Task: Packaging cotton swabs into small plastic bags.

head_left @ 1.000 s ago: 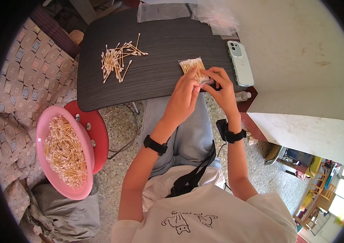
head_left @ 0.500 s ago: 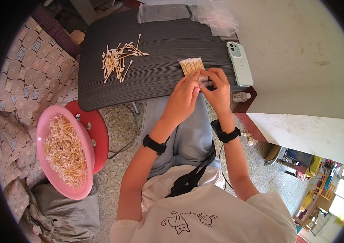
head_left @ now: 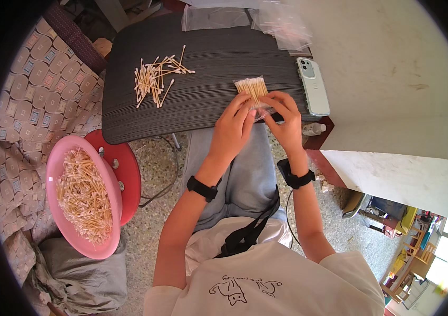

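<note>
A clear plastic bag of cotton swabs (head_left: 254,87) lies at the near edge of the black table, its swabs side by side with white tips pointing away from me. My left hand (head_left: 233,126) grips the bag's left side, fingers bent over it and thumb at the near end. On the other side my right hand (head_left: 287,124) is closed on the bag's right edge and near flap, with thumb and fingers pinching the film. A loose pile of cotton swabs (head_left: 153,80) is spread on the table to the left.
A pink basin (head_left: 117,210) full of swabs rests on a red stool (head_left: 130,174) at my left. Empty clear bags (head_left: 282,26) lie at the table's far edge. A pale green phone (head_left: 314,89) sits along the right edge, beside the wall. A small bottle (head_left: 314,129) stands below it.
My hands have drawn slightly apart, the left fingers sliding left along the bag. More of the swabs and the near flap now show between them.
</note>
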A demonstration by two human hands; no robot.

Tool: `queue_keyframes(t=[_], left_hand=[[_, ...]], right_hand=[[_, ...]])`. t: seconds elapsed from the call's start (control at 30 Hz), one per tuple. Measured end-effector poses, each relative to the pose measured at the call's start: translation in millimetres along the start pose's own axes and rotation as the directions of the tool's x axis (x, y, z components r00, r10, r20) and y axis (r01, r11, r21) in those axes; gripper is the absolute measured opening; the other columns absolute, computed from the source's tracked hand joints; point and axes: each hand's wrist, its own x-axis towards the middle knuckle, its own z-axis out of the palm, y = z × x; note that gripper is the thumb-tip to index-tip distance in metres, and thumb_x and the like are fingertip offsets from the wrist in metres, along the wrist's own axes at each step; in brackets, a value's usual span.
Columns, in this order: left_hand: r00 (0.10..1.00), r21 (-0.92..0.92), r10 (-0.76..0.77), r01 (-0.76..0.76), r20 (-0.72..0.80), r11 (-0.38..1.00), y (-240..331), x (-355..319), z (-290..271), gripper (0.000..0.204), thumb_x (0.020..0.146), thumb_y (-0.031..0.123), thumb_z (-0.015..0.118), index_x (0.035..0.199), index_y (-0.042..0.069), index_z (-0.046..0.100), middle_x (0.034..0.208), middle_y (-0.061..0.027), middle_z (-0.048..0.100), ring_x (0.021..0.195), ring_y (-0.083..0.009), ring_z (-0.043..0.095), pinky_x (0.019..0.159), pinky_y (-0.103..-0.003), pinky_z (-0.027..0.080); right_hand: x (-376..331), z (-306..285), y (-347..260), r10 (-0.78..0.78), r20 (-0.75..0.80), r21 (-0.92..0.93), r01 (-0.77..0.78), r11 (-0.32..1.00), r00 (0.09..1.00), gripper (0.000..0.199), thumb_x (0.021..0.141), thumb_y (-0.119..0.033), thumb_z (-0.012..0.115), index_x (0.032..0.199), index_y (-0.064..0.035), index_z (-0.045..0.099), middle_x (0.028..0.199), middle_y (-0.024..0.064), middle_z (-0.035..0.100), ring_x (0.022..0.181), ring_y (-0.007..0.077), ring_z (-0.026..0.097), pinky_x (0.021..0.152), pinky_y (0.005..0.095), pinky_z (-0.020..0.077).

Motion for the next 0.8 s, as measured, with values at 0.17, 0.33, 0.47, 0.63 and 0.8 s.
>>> queue_keyframes(t=[0.17, 0.33, 0.47, 0.63, 0.8], left_hand=[[0.999, 0.094, 0.023, -0.018, -0.047, 0.995, 0.4, 4.9, 0.8, 0.017, 0.087, 0.007, 0.065, 0.103, 0.004, 0.066, 0.116, -0.0083, 0.063, 0.099, -0.0274, 0.066, 0.079, -0.035, 0.055], [0.995, 0.199, 0.086, -0.074, -0.049, 0.977, -3.7, 10.9, -1.7, 0.016, 0.081, 0.009, 0.07, 0.096, 0.006, 0.065, 0.111, -0.0074, 0.063, 0.093, -0.0255, 0.065, 0.074, -0.036, 0.055], [0.999, 0.228, 0.049, -0.048, 0.001, 0.972, -0.9, 12.3, -2.1, 0.015, 0.08, 0.01, 0.072, 0.093, 0.008, 0.065, 0.112, -0.0066, 0.062, 0.094, -0.0245, 0.064, 0.073, -0.036, 0.056], [0.993, 0.304, 0.119, -0.106, -0.026, 0.947, 0.5, 14.1, -0.4, 0.015, 0.078, 0.01, 0.071, 0.09, 0.009, 0.063, 0.117, -0.0066, 0.059, 0.098, -0.0243, 0.063, 0.074, -0.036, 0.056], [0.997, 0.269, 0.062, -0.05, -0.037, 0.962, 5.7, 17.0, 5.0, 0.017, 0.075, 0.008, 0.071, 0.088, 0.006, 0.06, 0.116, -0.0068, 0.059, 0.103, -0.0268, 0.061, 0.079, -0.038, 0.055]], right_hand=[[0.9, -2.2, 2.1, 0.049, 0.025, 0.044, -0.05, 0.998, 0.998, 0.031, 0.074, -0.005, 0.075, 0.105, -0.0063, 0.071, 0.1, 0.0086, 0.063, 0.088, 0.0237, 0.062, 0.077, 0.0347, 0.0519], [5.0, -5.4, -0.2, -0.045, 0.049, -0.04, 0.047, 0.998, 0.998, 0.029, 0.075, -0.004, 0.073, 0.104, -0.0064, 0.071, 0.1, 0.0078, 0.063, 0.086, 0.0245, 0.062, 0.075, 0.0347, 0.0524], [6.3, -10.2, 1.7, -0.135, 0.092, -0.137, 0.147, 0.98, 0.987, 0.027, 0.073, -0.004, 0.073, 0.101, -0.0054, 0.071, 0.097, 0.0069, 0.064, 0.085, 0.0241, 0.063, 0.072, 0.0354, 0.0531], [11.7, -11.1, 1.0, -0.204, 0.109, -0.155, 0.219, 0.963, 0.973, 0.026, 0.07, -0.004, 0.073, 0.096, -0.0045, 0.07, 0.092, 0.0063, 0.064, 0.082, 0.024, 0.063, 0.07, 0.0358, 0.0536], [12.8, -9.5, 0.0, -0.224, 0.096, -0.163, 0.238, 0.958, 0.97, 0.025, 0.068, -0.003, 0.074, 0.092, -0.005, 0.068, 0.091, 0.0063, 0.063, 0.082, 0.0246, 0.062, 0.071, 0.0366, 0.0533]])
